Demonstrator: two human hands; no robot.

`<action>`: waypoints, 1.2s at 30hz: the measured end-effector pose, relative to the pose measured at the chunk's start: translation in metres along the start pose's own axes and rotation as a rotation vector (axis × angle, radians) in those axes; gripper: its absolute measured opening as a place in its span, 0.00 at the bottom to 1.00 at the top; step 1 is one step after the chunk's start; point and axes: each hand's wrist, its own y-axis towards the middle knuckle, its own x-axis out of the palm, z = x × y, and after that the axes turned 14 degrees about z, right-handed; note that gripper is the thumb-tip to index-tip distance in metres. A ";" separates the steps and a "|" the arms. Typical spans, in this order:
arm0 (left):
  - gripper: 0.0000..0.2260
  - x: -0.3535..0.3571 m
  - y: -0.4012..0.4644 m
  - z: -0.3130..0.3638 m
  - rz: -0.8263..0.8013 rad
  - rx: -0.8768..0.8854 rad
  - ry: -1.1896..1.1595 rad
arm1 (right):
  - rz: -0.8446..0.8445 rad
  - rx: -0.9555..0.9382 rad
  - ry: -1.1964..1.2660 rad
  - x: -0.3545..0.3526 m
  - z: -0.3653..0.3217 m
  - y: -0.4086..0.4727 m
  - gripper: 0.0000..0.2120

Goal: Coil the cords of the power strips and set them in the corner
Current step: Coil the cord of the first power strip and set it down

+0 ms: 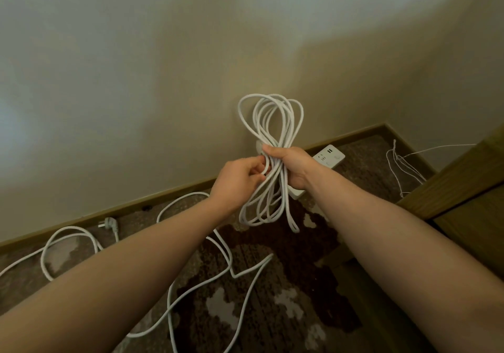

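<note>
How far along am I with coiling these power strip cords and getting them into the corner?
About halfway. One cord is gathered into loops: your right hand grips the bundle and your left hand pinches a strand. A power strip lies near the corner. A second cord, with its plug, sprawls uncoiled on the carpet.

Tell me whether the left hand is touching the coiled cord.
Touching. The head view shows the left hand pinching strands of the coiled cord at its waist.
</note>
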 end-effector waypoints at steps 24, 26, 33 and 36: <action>0.25 0.062 0.022 -0.013 -0.315 -0.198 -0.307 | 0.239 -0.073 0.451 0.005 -0.015 0.000 0.06; 0.17 0.064 0.030 -0.012 -0.272 -0.252 -0.418 | 0.239 -0.059 0.508 0.009 -0.021 0.000 0.06; 0.07 0.073 0.051 -0.011 -0.285 -0.119 -0.152 | 0.370 -0.076 0.518 -0.007 -0.020 0.013 0.05; 0.05 0.079 0.057 -0.010 -0.336 0.041 0.104 | 0.511 -0.126 0.497 -0.024 -0.013 0.018 0.05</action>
